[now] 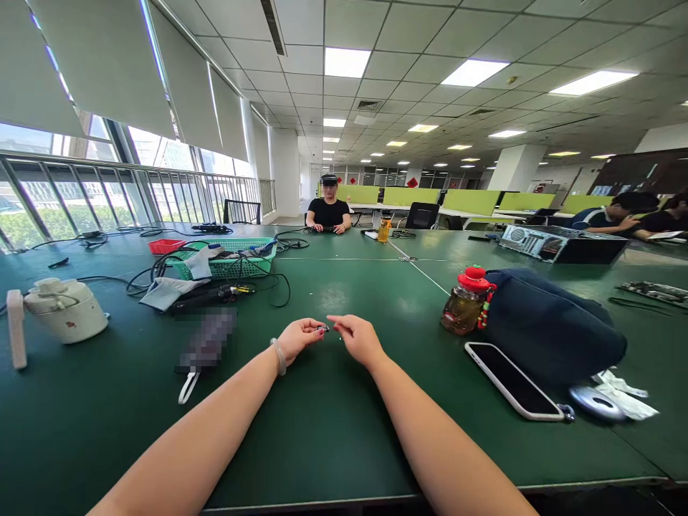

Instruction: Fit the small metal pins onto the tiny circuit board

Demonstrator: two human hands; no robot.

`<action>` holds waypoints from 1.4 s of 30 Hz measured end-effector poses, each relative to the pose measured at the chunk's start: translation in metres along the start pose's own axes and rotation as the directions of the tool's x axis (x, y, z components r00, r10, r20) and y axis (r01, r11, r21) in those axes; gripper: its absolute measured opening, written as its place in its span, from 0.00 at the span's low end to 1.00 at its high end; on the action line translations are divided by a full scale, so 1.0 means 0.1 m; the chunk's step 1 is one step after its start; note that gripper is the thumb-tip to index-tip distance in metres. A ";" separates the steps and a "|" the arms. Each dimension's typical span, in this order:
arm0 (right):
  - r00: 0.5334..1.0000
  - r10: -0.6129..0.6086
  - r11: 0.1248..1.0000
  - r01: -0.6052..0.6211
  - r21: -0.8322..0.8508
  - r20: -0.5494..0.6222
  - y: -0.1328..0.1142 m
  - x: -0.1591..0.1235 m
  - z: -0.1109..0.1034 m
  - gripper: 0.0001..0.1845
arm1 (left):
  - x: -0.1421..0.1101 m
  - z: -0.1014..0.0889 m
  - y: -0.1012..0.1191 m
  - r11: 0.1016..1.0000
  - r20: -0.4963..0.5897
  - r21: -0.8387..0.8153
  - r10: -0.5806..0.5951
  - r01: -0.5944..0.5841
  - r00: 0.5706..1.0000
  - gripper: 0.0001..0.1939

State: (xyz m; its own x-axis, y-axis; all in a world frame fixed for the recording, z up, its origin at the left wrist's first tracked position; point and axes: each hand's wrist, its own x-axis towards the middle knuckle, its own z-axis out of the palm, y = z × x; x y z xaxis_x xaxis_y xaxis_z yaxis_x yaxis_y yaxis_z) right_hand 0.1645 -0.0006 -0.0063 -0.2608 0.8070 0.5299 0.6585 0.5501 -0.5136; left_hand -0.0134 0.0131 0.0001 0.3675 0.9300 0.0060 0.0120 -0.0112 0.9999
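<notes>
My left hand [301, 337] and my right hand [359, 338] meet over the green table [333, 423], fingertips nearly touching. The left fingers are pinched on a tiny dark object [322, 329], too small to name. My right hand's fingers are curled in a pinch right beside that object; whether they grip it I cannot tell. A pale bangle [278, 356] sits on my left wrist.
A white phone [513, 381] lies to the right, by a dark blue bag [553, 326] and a red-capped jar [466, 301]. A green basket [226, 259] with cables, a white kettle [65, 308] and a blurred item [207, 340] are left. A person [328, 211] sits across.
</notes>
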 end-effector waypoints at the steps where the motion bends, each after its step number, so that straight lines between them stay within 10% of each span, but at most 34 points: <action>1: 0.993 0.116 0.993 -0.115 -0.024 0.018 0.07 0.01 -0.02 0.18 | 0.01 0.00 -0.01 1.000 -0.008 0.015 -0.005 0.006 1.000 0.22; 5: 0.944 0.310 0.945 -0.294 -0.141 0.113 0.33 0.00 -0.08 0.16 | 0.03 0.01 -0.05 0.997 -0.019 0.065 -0.031 0.032 0.999 0.21; 20: 0.912 0.265 0.956 -0.206 -0.211 0.312 0.23 -0.01 0.00 0.04 | 0.02 0.03 -0.06 0.992 0.034 0.112 -0.056 0.052 0.998 0.19; 42: 0.875 0.449 0.876 -0.392 -0.280 0.181 0.30 0.02 0.04 0.04 | 0.01 0.10 -0.15 0.954 -0.015 0.300 0.025 -0.019 1.000 0.19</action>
State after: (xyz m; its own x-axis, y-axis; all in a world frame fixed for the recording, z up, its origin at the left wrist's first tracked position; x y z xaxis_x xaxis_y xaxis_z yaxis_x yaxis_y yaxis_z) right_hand 0.1809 0.0185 -0.0234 -0.0599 0.9920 0.1110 0.8772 0.1054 -0.4685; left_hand -0.0033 0.0108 -0.0151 0.3538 0.9348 0.0308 0.2838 -0.1387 0.9488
